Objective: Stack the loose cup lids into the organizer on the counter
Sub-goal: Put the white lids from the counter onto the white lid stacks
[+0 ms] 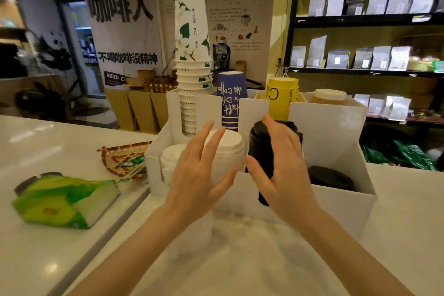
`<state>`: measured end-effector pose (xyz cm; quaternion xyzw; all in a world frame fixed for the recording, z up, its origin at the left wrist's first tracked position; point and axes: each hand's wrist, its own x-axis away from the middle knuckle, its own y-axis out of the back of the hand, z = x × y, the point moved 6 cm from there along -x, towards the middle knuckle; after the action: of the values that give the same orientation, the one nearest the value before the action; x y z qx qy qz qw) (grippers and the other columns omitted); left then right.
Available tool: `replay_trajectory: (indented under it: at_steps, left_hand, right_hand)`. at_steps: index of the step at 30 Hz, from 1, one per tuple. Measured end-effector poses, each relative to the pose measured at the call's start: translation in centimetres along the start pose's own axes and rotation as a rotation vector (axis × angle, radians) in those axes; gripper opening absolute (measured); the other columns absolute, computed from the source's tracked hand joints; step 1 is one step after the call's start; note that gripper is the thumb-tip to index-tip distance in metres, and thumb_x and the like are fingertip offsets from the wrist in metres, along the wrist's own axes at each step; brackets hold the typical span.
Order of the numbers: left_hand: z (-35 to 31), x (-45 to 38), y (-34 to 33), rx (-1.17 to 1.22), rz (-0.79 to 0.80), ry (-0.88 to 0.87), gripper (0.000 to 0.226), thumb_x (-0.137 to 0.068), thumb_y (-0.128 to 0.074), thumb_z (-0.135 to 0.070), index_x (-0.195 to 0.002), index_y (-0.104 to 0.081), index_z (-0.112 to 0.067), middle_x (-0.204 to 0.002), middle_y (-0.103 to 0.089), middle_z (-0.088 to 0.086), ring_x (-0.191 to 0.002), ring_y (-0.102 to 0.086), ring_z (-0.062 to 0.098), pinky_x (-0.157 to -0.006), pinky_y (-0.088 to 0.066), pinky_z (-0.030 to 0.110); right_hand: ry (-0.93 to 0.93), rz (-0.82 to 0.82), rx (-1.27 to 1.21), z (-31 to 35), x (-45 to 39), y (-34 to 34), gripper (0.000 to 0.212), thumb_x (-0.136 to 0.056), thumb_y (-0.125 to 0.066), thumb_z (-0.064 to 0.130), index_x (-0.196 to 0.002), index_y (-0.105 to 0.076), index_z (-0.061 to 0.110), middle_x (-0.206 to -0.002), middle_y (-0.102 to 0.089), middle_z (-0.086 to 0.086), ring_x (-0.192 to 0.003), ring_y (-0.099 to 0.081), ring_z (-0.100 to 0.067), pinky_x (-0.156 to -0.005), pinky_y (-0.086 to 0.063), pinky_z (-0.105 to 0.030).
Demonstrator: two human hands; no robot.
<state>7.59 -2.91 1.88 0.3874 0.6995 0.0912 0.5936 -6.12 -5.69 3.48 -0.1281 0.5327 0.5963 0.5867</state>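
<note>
Both at once, my hands hover over the white organizer (336, 197) on the pale bench (48, 247): my left hand (199, 175) is spread wide, fingers splayed, in front of a stack of white lids (228, 149) in a front compartment, and whether it touches them I cannot tell. My right hand (281, 163), also open with fingers extended, lies against a tall stack of black lids (262, 149) in the next compartment to the right, thumb on its near side. More white lids (171, 161) fill the far-left compartment, and a low pile of black lids (329, 176) sits in the far-right one. Behind them, the rear slots hold upside-down paper cups: a tall white-and-green stack (193, 55), a blue stack (230, 98), a yellow stack (283, 98) and a brown stack (329, 96). Left of the organizer lie a woven basket (115, 158) and a green packet (64, 199).
</note>
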Motion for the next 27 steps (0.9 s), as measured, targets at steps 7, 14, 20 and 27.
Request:
replay_trajectory:
  at_steps: [7, 14, 20, 27]
  left_hand:
    - [5.9, 6.3, 0.9, 0.093, 0.229, 0.293, 0.098, -0.060, -0.048, -0.073, -0.134, 0.009, -0.044, -0.147, 0.008, -0.023, -0.134, 0.004, -0.005, -0.111, -0.007, 0.026]
    - [8.0, 10.9, 0.1, 0.266, 0.524, 0.518, 0.128, -0.045, -0.074, -0.065, -0.136, 0.012, -0.042, -0.153, 0.002, -0.015, -0.139, -0.006, 0.003, -0.116, -0.014, 0.034]
    - [8.0, 11.5, -0.1, 0.197, 0.503, 0.494, 0.120, -0.054, -0.078, -0.047, -0.140, 0.004, -0.030, -0.149, -0.020, -0.010, -0.132, -0.023, 0.004, -0.104, -0.019, 0.015]
    - [8.6, 11.2, -0.1, 0.242, 0.445, 0.529, 0.117, -0.049, -0.079, -0.052, -0.139, -0.006, -0.036, -0.142, -0.038, -0.011, -0.126, -0.039, 0.006, -0.106, -0.035, 0.027]
  right_hand:
    - [-0.110, 0.460, -0.214, 1.0, 4.8, -6.9, 0.063, -0.086, -0.049, 0.041, -0.133, -0.008, 0.047, -0.146, -0.029, 0.012, -0.130, -0.027, 0.001, -0.108, -0.025, -0.019]
    - [-0.327, 0.623, -0.364, -0.2, 8.0, -10.4, 0.062, -0.085, -0.047, 0.048, -0.138, -0.016, 0.042, -0.137, -0.034, 0.022, -0.122, -0.034, 0.006, -0.106, -0.029, -0.024]
    - [-0.427, 0.683, -0.605, 0.7, 8.3, -11.1, 0.039, -0.086, -0.051, 0.037, -0.114, -0.034, 0.058, -0.113, -0.046, 0.051, -0.110, -0.041, 0.024, -0.089, -0.031, 0.003]
    - [-0.576, 0.624, -0.760, 0.3, 8.4, -11.6, 0.046, -0.069, -0.055, 0.051, -0.114, -0.048, 0.049, -0.114, -0.060, 0.029, -0.106, -0.052, 0.012, -0.090, -0.042, -0.017]
